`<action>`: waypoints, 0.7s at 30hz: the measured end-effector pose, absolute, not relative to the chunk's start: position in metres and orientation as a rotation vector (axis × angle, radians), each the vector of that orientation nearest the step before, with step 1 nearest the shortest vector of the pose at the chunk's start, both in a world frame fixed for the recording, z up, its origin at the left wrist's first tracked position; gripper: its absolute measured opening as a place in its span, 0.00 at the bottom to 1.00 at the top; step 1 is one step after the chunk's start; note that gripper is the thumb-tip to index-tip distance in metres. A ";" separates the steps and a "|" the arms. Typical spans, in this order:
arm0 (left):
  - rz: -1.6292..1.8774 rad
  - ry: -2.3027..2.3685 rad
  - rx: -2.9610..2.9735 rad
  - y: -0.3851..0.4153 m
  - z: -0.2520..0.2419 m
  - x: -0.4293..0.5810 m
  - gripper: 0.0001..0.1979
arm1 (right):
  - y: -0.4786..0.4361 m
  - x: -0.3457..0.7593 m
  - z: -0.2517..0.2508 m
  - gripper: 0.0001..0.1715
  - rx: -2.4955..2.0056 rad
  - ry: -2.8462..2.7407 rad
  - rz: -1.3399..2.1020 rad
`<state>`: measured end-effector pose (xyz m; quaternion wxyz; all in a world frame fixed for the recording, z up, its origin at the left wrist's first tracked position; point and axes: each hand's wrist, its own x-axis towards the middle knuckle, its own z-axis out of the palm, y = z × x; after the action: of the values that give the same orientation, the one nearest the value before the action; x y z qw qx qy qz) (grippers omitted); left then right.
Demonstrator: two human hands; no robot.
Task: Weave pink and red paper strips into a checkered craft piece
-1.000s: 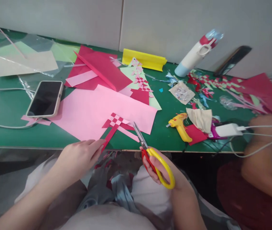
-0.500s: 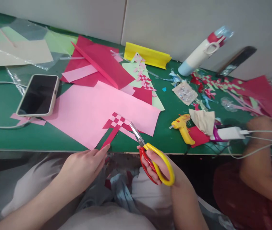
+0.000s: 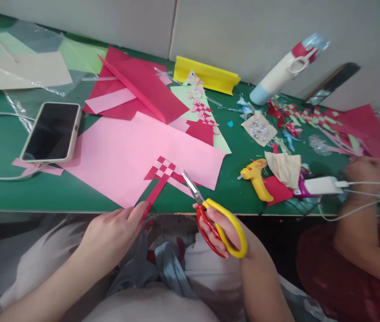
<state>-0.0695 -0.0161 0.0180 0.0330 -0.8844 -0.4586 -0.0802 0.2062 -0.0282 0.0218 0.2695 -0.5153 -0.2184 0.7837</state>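
Note:
A small red and pink woven paper piece (image 3: 164,167) lies on a large pink paper sheet (image 3: 109,152), with loose strips trailing from it. My left hand (image 3: 114,230) pinches the end of its long red paper strip (image 3: 156,192) at the table's front edge. In my right hand (image 3: 221,228) are scissors (image 3: 198,194) with one yellow and one red handle. Their blades look closed or nearly so, and the tip lies beside the woven piece's right side. Finger loops hide part of my right fingers.
Left of the pink sheet lies a phone (image 3: 52,133) with a white cable. Red folded paper (image 3: 149,85) is behind it. To the right are a yellow glue gun (image 3: 257,179), a bottle (image 3: 287,69) and a white plug (image 3: 322,186) with cables. Another person's hands (image 3: 367,174) work at far right.
My left hand has drawn slightly back toward me and left along the red strip, its thumb now on the strip. The scissors have barely shifted.

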 end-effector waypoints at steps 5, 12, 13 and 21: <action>-0.309 -1.339 -2.721 -0.016 0.015 -0.073 0.08 | -0.029 0.207 0.017 0.34 -1.354 -0.615 2.123; -0.507 -1.215 -2.736 -0.023 0.012 -0.079 0.10 | -0.049 0.216 0.030 0.23 -1.288 -0.838 2.060; -0.539 -1.218 -2.729 -0.026 0.011 -0.079 0.10 | -0.054 0.218 0.034 0.23 -1.295 -0.861 2.065; -0.745 -1.906 -2.681 -0.065 -0.005 -0.073 0.11 | -0.093 0.227 0.034 0.24 -1.322 -0.790 2.242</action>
<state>-0.0732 -0.0650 -0.0049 -0.1155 -0.7895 -0.5613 -0.2195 0.2265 -0.0930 0.0338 0.2093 -0.4752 -0.2841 0.8060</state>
